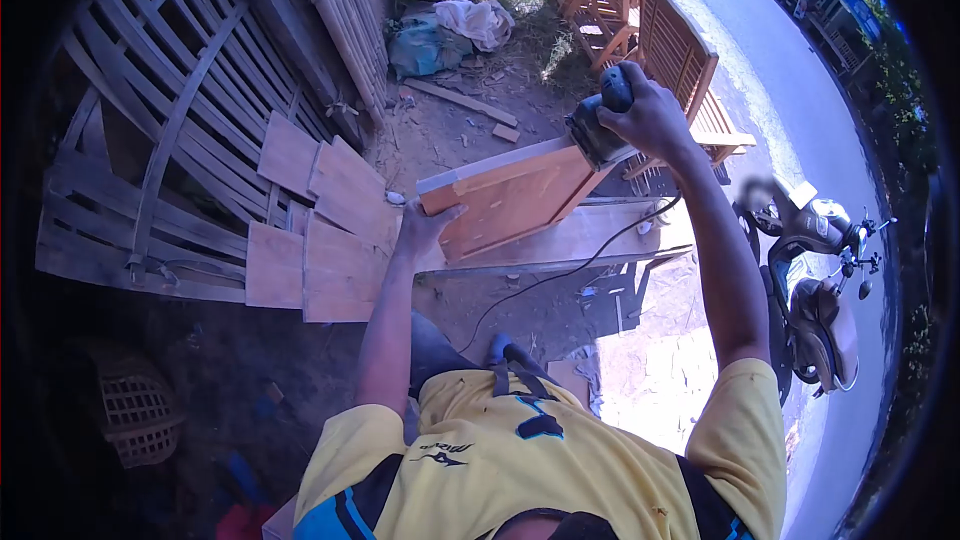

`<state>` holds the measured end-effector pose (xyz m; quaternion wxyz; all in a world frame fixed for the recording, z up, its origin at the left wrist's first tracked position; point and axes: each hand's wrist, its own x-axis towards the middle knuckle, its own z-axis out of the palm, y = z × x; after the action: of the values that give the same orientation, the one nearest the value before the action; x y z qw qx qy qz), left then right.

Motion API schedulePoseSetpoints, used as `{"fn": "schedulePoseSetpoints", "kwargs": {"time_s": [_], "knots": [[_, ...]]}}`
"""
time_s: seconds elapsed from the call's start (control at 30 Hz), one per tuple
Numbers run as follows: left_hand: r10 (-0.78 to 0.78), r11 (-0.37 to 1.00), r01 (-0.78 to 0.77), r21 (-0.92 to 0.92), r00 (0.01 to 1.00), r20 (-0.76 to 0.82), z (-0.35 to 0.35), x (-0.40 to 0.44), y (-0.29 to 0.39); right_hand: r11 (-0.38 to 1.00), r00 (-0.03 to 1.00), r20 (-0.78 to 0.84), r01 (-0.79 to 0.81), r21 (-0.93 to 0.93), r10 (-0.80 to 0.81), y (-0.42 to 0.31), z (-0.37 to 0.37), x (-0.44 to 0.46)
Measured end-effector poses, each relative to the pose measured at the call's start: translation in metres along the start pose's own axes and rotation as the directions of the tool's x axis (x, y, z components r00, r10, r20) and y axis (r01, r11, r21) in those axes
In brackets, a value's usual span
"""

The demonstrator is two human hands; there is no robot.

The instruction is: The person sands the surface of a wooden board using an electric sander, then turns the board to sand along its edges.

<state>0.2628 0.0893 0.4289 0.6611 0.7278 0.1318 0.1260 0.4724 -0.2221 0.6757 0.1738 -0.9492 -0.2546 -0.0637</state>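
A framed wooden panel [520, 205] stands tilted on its long edge over a wooden bench [575, 233]. My left hand [430, 228] grips the panel's near left corner, the thumb lying on its face. My right hand [648, 120] is wrapped round a dark power sander [603, 130], which rests on the panel's top edge at the far right end. A black cord [560, 278] runs from the sander down past the bench towards my legs.
Loose flat boards [335, 250] lean at the left by a slatted bamboo frame [190, 130]. Bags [430, 45] and wood scraps [460, 105] lie on the ground ahead. Wooden chairs [670, 50] stand beyond the sander. Motorbikes [815, 310] are parked at the right beside the road [840, 160].
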Motion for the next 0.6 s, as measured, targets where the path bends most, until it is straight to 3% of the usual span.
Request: {"fn": "schedulePoseSetpoints", "kwargs": {"time_s": [0.03, 0.13, 0.2, 0.23, 0.3, 0.33, 0.4, 0.43, 0.5, 0.53, 0.6], "knots": [[0.011, 1.0, -0.01, -0.012, 1.0, 0.01, 0.0, 0.001, 0.001, 1.0, 0.998, 0.063, 0.02, 0.007, -0.02, -0.026, 0.003, -0.006], [0.038, 0.999, -0.038, -0.004, 0.999, 0.004, 0.0, -0.003, 0.006, 0.98, 0.98, 0.051, 0.188, 0.063, -0.192, -0.102, 0.021, -0.028], [0.059, 0.998, -0.059, 0.016, 0.998, 0.007, 0.0, -0.003, 0.011, 0.97, 0.957, 0.176, 0.213, 0.114, -0.231, -0.16, 0.019, -0.04], [0.104, 0.995, -0.104, 0.005, 0.995, 0.006, 0.0, -0.003, 0.011, 0.938, 0.934, 0.14, 0.306, 0.165, -0.33, -0.178, 0.027, -0.046], [0.359, 0.897, -0.362, 0.254, 0.931, 0.06, -0.007, 0.006, -0.026, 0.892, 0.895, 0.128, 0.396, 0.218, -0.428, -0.206, 0.041, -0.056], [0.174, 0.916, -0.228, 0.329, 0.967, 0.184, -0.014, 0.003, -0.031, 0.881, 0.879, 0.16, 0.406, 0.244, -0.449, -0.213, 0.042, -0.058], [0.504, 0.64, -0.48, 0.599, 0.852, 0.145, -0.011, 0.005, -0.044, 0.885, 0.883, 0.152, 0.406, 0.228, -0.444, -0.207, 0.04, -0.06], [0.342, 0.89, -0.356, 0.286, 0.935, 0.098, -0.008, 0.004, -0.028, 0.886, 0.883, 0.157, 0.405, 0.225, -0.443, -0.198, 0.038, -0.059], [0.145, 0.989, -0.144, -0.043, 0.989, 0.012, -0.001, 0.001, -0.014, 0.93, 0.933, 0.072, 0.341, 0.135, -0.352, -0.163, 0.029, -0.055], [0.14, 0.989, -0.14, -0.047, 0.99, -0.006, 0.0, 0.001, -0.014, 0.967, 0.959, 0.131, 0.246, 0.064, -0.253, -0.15, 0.018, -0.053], [0.016, 1.0, -0.016, -0.004, 0.999, 0.042, -0.001, 0.002, -0.011, 0.984, 0.985, 0.046, 0.165, 0.067, -0.168, -0.112, 0.021, -0.043]]}}
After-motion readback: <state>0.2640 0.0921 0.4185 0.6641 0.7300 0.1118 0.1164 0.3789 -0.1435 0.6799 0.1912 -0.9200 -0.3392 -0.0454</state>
